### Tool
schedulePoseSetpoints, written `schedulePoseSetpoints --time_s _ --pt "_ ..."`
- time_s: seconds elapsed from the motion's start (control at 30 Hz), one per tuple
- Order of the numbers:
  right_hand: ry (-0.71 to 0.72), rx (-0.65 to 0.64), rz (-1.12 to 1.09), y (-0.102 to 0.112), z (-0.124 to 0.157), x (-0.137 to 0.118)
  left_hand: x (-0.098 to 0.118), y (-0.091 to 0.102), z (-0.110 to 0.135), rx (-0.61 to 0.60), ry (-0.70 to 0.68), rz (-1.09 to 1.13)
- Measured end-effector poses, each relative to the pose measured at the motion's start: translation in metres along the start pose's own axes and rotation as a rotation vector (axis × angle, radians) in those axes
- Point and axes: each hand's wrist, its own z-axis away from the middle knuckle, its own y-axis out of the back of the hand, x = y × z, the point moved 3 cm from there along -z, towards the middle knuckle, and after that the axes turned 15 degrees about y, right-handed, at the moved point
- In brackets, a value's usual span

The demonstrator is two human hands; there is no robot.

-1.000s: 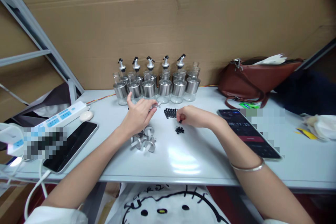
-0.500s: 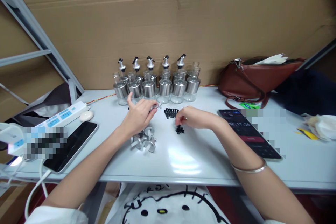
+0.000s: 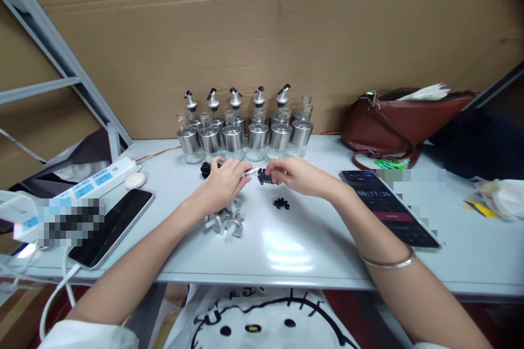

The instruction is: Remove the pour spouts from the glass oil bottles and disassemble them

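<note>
My left hand (image 3: 230,179) is closed on a silver pourer spout (image 3: 252,172), whose narrow end points right. Facing it, my right hand (image 3: 285,170) has its fingers pinched together close to the spout's tip; anything between them is too small to make out. Just below those fingers lies a row of black levers (image 3: 267,176), partly covered by the hand. A small pile of black caps (image 3: 281,203) sits nearer to me. Several silver pourer parts (image 3: 229,224) lie loose below my left hand, and black stoppers (image 3: 206,169) show behind it.
Glass bottles with steel sleeves (image 3: 257,135) stand in two rows at the back, several of the rear ones topped with pourers. A phone (image 3: 112,229) and power strip (image 3: 98,179) lie left. Right are another phone (image 3: 388,207) and a brown bag (image 3: 393,125).
My right hand has moved up from the black caps to the spout's tip. My left hand has shifted slightly right and down with the spout, its forefinger now lowered.
</note>
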Motion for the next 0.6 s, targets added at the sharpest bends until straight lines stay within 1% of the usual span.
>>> schedulePoseSetpoints --time_s 0.1,0.17,0.27,0.4,0.47,0.53,0.6 --pt "0.127 0.087 -0.083 -0.002 -0.003 -0.016 0.001 0.000 0.002 0.030 -0.010 0.017" --pt "0.194 0.125 -0.078 -0.006 -0.004 -0.023 0.001 -0.001 0.002 0.038 -0.023 0.041" --pt "0.222 0.147 0.036 -0.014 -0.007 -0.025 -0.002 -0.004 0.003 0.024 -0.039 0.088" --pt "0.286 0.125 0.216 -0.026 -0.011 -0.028 -0.005 -0.007 0.001 -0.007 -0.019 0.108" --pt "0.279 0.104 0.286 -0.032 -0.012 -0.032 -0.005 -0.006 0.000 -0.013 -0.008 0.081" --pt "0.230 0.071 0.370 -0.037 -0.014 -0.035 -0.004 -0.004 0.000 0.005 0.019 0.033" --pt "0.212 0.049 0.444 -0.040 -0.016 -0.038 -0.004 -0.002 0.000 0.032 0.058 -0.037"
